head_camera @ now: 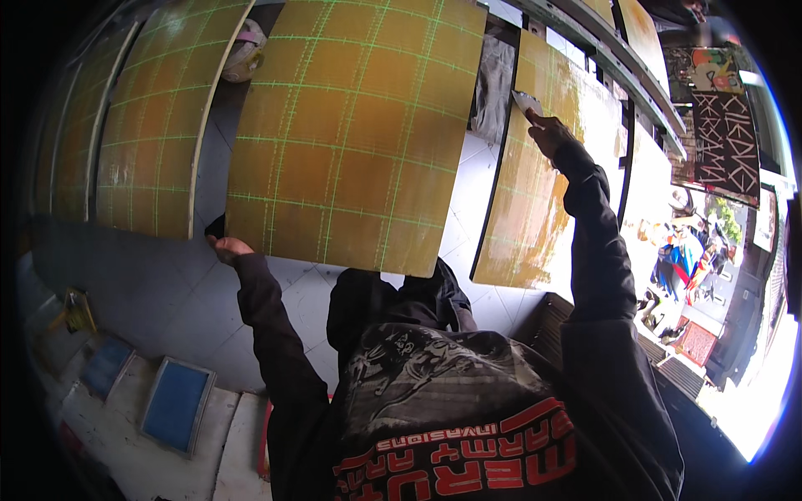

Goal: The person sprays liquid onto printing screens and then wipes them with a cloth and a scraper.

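Observation:
My right hand (550, 134) grips a flat scraper (526, 102), its pale blade over the upper left part of the narrow-looking amber board (510, 206) on my right. That board's surface is glossy and streaked, with strong glare along its right side. In front of me lies a wide amber board (351, 144) marked with a green grid. My left hand (230, 248) is at its near left corner, beside a small black thing (216, 227). Whether the fingers hold that black thing is unclear.
More gridded boards (153, 125) stand in a row to the left. A stained tub (245, 53) sits in the gap between boards. Metal rails (626, 69) run along the far right. Blue-meshed frames (177, 406) lie on a white surface behind my left side.

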The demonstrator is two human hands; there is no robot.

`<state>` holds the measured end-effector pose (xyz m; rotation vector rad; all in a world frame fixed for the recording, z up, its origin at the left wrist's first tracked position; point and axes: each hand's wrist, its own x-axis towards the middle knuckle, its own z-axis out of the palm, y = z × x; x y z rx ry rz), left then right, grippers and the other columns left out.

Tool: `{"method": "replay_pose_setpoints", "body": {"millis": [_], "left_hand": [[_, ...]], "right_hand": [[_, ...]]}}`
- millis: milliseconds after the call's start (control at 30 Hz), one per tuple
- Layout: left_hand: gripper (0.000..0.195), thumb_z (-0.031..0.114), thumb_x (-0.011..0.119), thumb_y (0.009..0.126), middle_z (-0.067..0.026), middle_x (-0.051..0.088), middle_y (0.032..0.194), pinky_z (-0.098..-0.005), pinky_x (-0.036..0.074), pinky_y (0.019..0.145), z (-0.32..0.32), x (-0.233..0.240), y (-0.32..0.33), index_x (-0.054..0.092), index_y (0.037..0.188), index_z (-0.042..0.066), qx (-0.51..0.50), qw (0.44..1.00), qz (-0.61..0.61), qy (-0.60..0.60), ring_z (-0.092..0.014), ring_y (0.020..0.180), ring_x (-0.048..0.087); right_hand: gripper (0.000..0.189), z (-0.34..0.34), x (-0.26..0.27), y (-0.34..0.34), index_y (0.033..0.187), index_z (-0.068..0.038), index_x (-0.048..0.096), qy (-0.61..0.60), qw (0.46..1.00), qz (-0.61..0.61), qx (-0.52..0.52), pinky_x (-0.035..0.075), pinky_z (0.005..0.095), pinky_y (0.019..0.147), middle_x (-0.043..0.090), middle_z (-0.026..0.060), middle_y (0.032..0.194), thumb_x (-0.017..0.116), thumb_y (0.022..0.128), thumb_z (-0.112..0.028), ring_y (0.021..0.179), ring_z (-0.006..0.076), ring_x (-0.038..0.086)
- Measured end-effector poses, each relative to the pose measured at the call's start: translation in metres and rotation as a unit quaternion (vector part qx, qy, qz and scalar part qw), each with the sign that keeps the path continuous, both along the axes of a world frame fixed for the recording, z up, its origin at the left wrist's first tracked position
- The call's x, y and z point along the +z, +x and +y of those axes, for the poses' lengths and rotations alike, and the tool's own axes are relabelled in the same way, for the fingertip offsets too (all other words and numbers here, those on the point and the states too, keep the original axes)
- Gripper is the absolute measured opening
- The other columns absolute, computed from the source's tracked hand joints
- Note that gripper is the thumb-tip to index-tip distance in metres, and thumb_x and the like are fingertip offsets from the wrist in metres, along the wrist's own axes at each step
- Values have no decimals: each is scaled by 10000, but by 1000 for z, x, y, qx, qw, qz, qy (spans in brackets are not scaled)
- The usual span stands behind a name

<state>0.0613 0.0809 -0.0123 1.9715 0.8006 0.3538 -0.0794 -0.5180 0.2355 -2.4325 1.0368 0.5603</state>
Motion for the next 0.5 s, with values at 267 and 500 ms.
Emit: {"method": "replay_pose_setpoints", "body": {"millis": [267,500], "left_hand": [[605,451,350,958,-236,468,1316,-412,526,864,-9,39,-10,282,1413,58,27,994,30,-100,-311,1108,539],[532,382,478,947,-219,537,1227,-362,452,901,52,4,-27,446,1300,-15,-111,976,-181,55,-273,1037,547]], "right_hand": [[512,-43,-12,34,1398,-311,422,1,1000,-27,8,492,364,449,658,207,914,497,892,-317,446,225,567],[526,-66,-19,57,1387,-301,430,17,996,-64,62,511,410,760,653,250,946,497,865,-278,788,347,665]]}}
